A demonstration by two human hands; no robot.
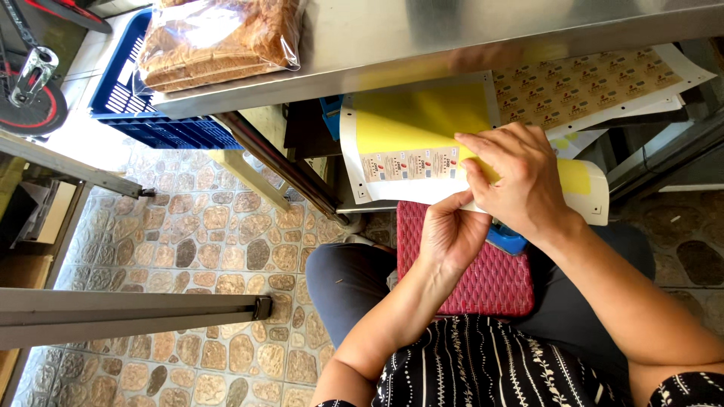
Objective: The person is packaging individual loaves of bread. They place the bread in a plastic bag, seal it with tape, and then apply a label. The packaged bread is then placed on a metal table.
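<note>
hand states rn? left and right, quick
Left hand: closed, pinching the lower edge of the yellow label sheet.
Right hand: closed, fingertips gripping the same sheet.

seated person's left hand (452, 230) and right hand (520, 177) pinch a yellow sticker sheet (411, 124) over a red cushion (490, 283), beneath a steel table (452, 34) bearing bagged bread (215, 38).

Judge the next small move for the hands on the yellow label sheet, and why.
Probably peel one more label: the right hand pinches at the end of the short label row left on the yellow sheet, while the left hand steadies the sheet's lower edge.
</note>
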